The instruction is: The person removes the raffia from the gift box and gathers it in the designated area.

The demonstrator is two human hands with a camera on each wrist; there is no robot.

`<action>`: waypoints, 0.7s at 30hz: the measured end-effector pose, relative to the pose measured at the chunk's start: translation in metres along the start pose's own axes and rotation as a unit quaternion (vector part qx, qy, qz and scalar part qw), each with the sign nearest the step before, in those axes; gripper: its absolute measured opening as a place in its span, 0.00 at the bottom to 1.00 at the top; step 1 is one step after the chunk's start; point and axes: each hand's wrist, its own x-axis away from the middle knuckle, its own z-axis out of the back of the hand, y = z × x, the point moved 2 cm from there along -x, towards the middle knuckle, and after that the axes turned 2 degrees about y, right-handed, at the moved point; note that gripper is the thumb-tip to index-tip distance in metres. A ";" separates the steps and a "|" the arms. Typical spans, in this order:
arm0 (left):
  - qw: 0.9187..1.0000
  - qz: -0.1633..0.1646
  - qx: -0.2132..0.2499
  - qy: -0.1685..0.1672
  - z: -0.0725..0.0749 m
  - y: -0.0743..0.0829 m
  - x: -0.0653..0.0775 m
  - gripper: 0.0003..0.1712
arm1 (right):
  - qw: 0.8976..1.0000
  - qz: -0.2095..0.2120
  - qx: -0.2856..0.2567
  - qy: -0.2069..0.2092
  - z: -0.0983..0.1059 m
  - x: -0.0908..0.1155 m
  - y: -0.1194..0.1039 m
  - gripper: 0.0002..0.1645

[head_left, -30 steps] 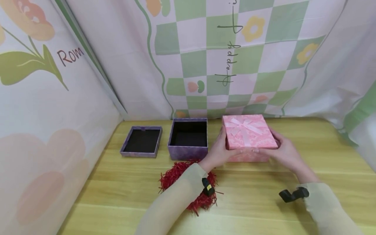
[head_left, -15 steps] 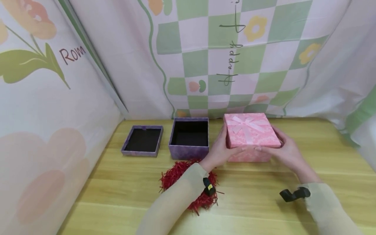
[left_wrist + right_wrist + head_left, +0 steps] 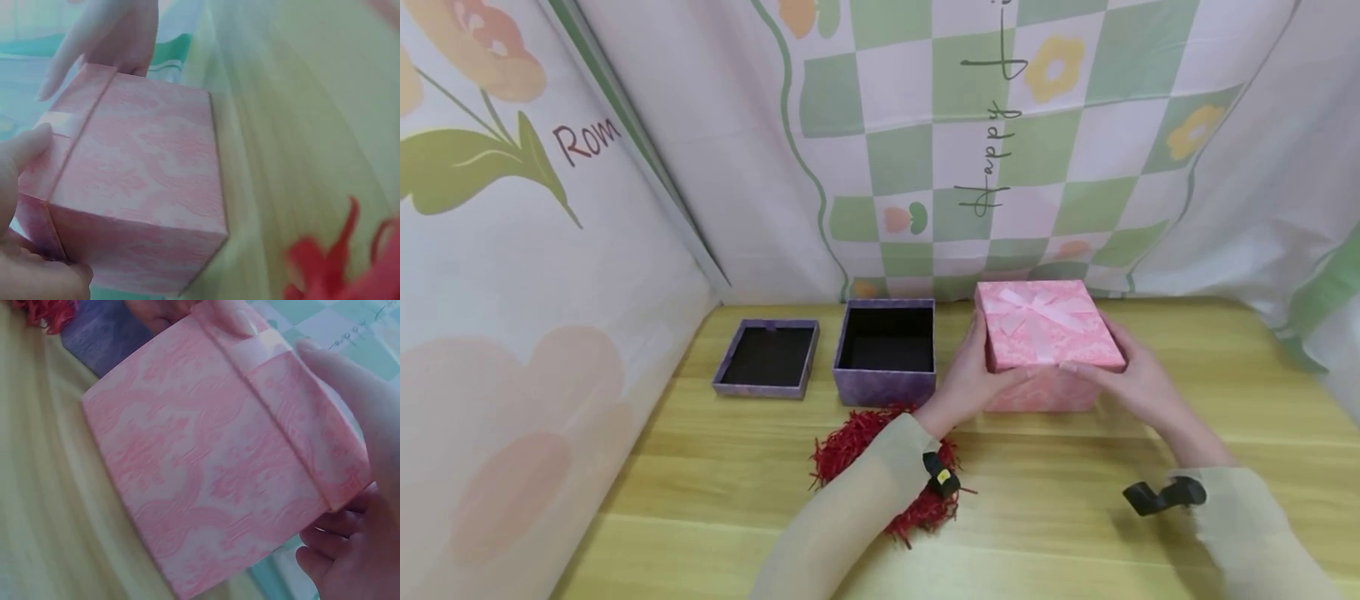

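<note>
A pink patterned gift box (image 3: 1041,396) stands on the table, its square lid (image 3: 1097,342) on top with a pale pink ribbon bow (image 3: 1037,310). My left hand (image 3: 964,379) grips the lid's left side, thumb along the front edge. On the opposite side my right hand (image 3: 1142,385) holds the lid, its thumb also at the front edge. In the left wrist view the lid's lower edge (image 3: 84,128) still overlaps the box walls. The right wrist view shows the box front (image 3: 181,462) below the lid rim. Fingers behind the lid are partly hidden.
Left of the pink box stands a purple box (image 3: 883,389) with a black interior, uncovered. Its purple lid (image 3: 760,391) lies inside-up farther left. Red shredded paper (image 3: 850,446) is heaped in front, partly under my left forearm. A patterned curtain (image 3: 895,150) hangs behind the table.
Both hands have raised the pink lid slightly, while the box's bottom edge stays on the table. More of the box front shows beneath the lid. The purple box and red paper have not moved.
</note>
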 end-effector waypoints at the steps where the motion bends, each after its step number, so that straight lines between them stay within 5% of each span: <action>1: 1.000 0.004 0.002 0.001 0.000 0.003 0.000 0.67 | 1.000 0.009 -0.001 0.003 0.001 0.000 -0.002 0.54; 8: 0.998 0.056 -0.017 0.007 0.007 0.029 -0.001 0.48 | 0.998 0.024 -0.031 0.044 0.018 0.000 -0.019 0.39; 21: 0.994 0.007 -0.101 0.048 0.008 0.058 -0.020 0.40 | 0.992 -0.044 -0.032 0.118 0.045 0.007 -0.026 0.37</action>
